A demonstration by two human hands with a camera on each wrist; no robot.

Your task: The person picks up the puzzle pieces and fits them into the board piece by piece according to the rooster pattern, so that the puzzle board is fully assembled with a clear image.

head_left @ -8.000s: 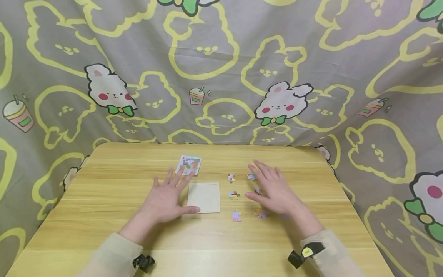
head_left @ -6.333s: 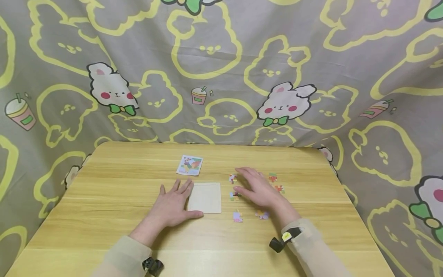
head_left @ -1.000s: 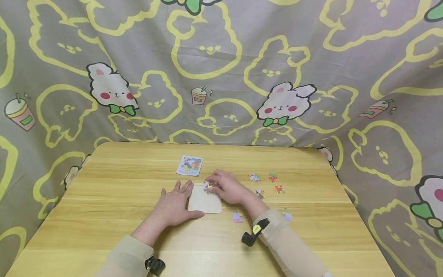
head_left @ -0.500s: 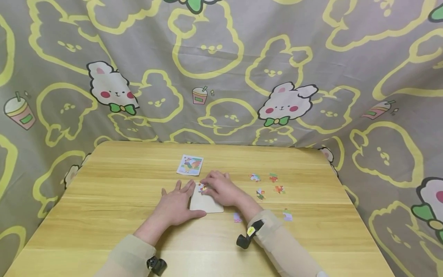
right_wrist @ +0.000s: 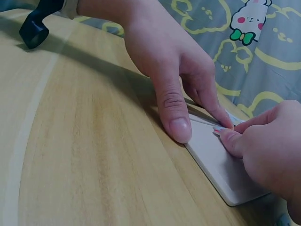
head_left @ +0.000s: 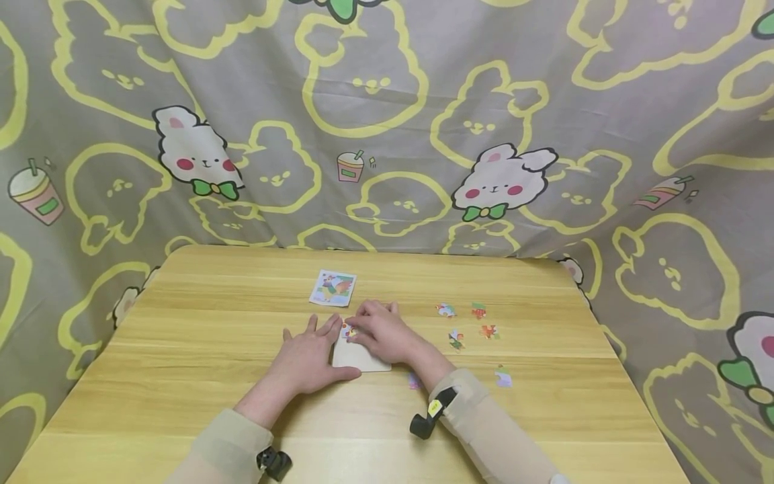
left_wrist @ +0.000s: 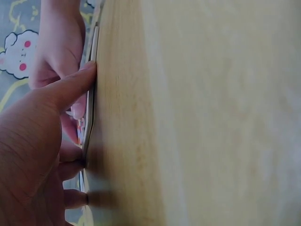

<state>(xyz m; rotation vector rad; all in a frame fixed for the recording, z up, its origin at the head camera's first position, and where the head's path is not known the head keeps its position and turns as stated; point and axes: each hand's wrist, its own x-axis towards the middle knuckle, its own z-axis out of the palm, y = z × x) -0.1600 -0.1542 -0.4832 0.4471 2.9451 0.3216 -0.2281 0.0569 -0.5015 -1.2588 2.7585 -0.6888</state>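
My left hand rests along the left side of a white square puzzle tray, its thumb on the near edge and its fingers stretched toward the far left corner. In the left wrist view that thumb touches the rim of the tray. Between thumb and fingertips my right hand pinches a small jigsaw piece with red dots, at the tray's far left corner. In the right wrist view only a sliver of the jigsaw piece shows between the two hands.
Beyond the tray lies a picture card showing a colourful bird. Several loose jigsaw pieces are spread on the wooden table to the right. One lilac piece is partly hidden by the right forearm. A patterned curtain surrounds the table.
My right hand picked up a jigsaw piece from the right of the tray and carried it left to the tray's far left corner. My left hand settled against the tray and stays there.
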